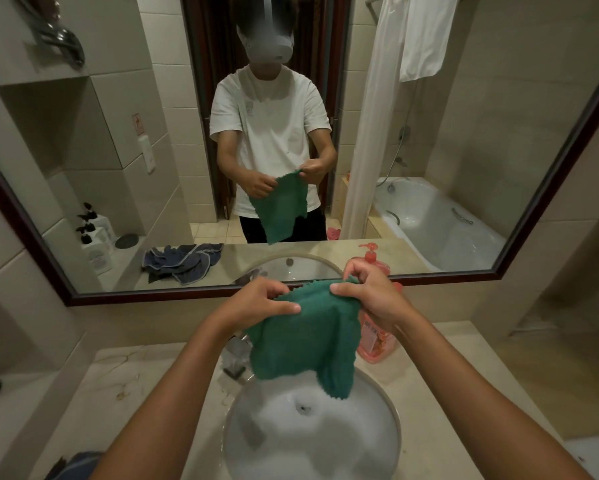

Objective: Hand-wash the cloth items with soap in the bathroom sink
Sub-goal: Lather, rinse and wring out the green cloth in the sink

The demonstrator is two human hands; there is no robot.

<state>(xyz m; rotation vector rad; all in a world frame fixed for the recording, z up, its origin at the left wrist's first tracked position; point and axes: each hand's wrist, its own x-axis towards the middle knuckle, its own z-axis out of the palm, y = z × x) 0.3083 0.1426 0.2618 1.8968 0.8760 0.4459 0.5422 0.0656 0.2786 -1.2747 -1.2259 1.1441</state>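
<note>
Fingers of left hand (263,303) and right hand (367,299) pinch the green cloth (301,341) above the sink (391,410), probably ready for dunking, then soap (377,344).

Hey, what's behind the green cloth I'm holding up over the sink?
Behind the green cloth, a pink soap bottle shows at its right edge, pump above your right hand. Left hand grips the other corner. The tap is mostly covered, so its state is unclear.
</note>
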